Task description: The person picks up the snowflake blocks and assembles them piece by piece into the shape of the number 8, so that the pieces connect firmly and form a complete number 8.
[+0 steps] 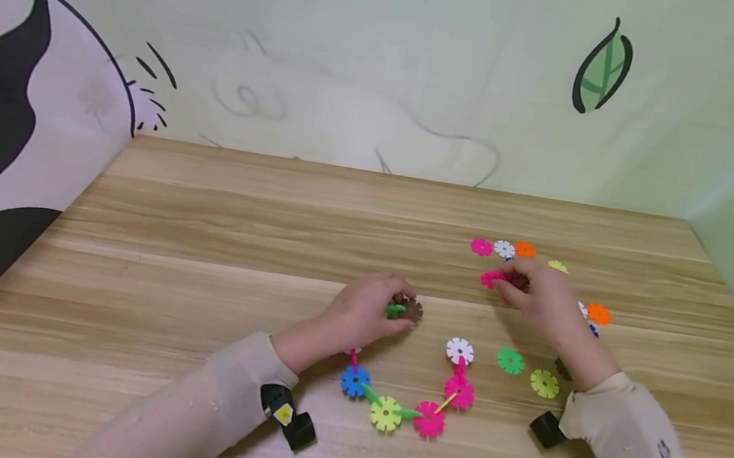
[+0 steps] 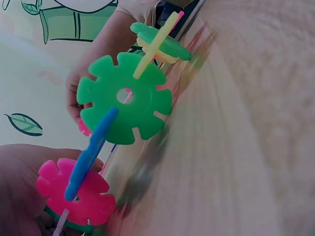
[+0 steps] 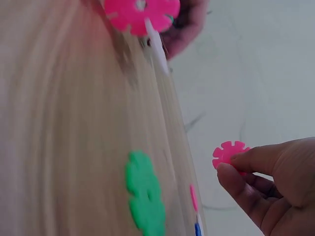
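1. Our left hand [image 1: 368,308] pinches a brown disc [image 1: 413,310] on the far side of the chain [image 1: 386,415].
2. Our right hand [image 1: 539,294] pinches a pink disc [image 1: 490,279] beyond the chain.
3. A loose green disc [image 1: 511,362] lies right of the chain.

Loose pink disc [image 1: 489,279]: thin, round, rim notched; pinched between thumb and fingers of the right hand [image 1: 543,294]. Brown disc [image 1: 415,310]: rim notched; gripped at the fingertips of the left hand [image 1: 365,308], a green disc [image 1: 393,310] edge-on just beside it. Chain [image 1: 379,421]: multicoloured notched discs slotted together at angles; curves in a U on the person's side of the hands, white end disc [image 1: 452,349] right of the left hand.
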Demonstrator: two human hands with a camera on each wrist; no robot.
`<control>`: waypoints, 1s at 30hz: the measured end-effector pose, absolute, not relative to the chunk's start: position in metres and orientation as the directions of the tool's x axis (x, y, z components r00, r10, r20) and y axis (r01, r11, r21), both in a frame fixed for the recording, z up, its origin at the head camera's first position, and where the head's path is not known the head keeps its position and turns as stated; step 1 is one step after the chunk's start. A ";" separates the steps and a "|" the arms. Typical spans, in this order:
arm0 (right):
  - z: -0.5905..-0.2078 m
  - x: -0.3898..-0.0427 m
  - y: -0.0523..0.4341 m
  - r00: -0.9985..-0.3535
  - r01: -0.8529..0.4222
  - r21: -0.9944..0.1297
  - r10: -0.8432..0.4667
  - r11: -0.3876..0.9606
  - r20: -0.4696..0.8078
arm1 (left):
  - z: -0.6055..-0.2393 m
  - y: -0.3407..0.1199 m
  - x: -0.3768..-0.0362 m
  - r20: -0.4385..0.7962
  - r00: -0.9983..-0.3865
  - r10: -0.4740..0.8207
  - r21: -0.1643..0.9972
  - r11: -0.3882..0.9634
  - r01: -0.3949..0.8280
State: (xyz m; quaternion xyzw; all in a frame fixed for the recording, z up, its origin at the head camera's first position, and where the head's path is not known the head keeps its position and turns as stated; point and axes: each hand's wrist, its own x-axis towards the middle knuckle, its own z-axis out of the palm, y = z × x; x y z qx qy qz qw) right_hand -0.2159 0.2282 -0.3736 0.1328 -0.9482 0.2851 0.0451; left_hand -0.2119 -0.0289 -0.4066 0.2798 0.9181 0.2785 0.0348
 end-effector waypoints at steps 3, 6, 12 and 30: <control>-0.377 -0.213 0.216 -0.948 -0.317 -0.535 -0.267 0.783 0.171 | -0.407 -0.029 -0.212 0.085 -0.837 0.540 0.528 0.688 0.498; -0.381 -0.210 0.206 -0.932 -0.361 -0.525 -0.317 0.771 0.176 | -0.407 -0.030 -0.212 0.085 -0.835 0.544 0.526 0.687 0.501; -0.387 -0.204 0.191 -0.891 -0.448 -0.512 -0.417 0.733 0.183 | -0.407 -0.030 -0.212 0.096 -0.830 0.550 0.522 0.682 0.512; -0.397 -0.191 0.171 -0.845 -0.533 -0.334 -0.466 0.777 0.264 | -0.409 -0.028 -0.210 0.112 -0.828 0.550 0.489 0.695 0.528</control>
